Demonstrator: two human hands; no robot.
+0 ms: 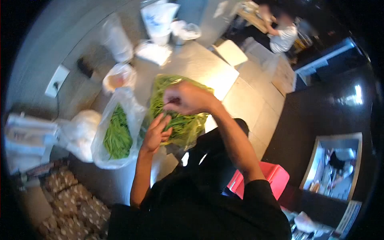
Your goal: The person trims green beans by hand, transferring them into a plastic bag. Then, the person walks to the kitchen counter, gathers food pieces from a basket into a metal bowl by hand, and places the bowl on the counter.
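A yellow-green plastic bag lies spread on the metal table, with long thin green vegetable stems heaped on it. My left hand is at the near left side of the heap, its fingers curled round a few green stems. Just above the heap is my right hand, its fingers bent and pressed together; what they hold, if anything, is hidden. To the left of both hands, a clear plastic bag stands open with a bundle of leafy green vegetables in it.
Behind the greens are a bag-lined bowl, a white packet and a white bag. A white stool stands beyond the table. A red stool is at my right. A seated person is farther off.
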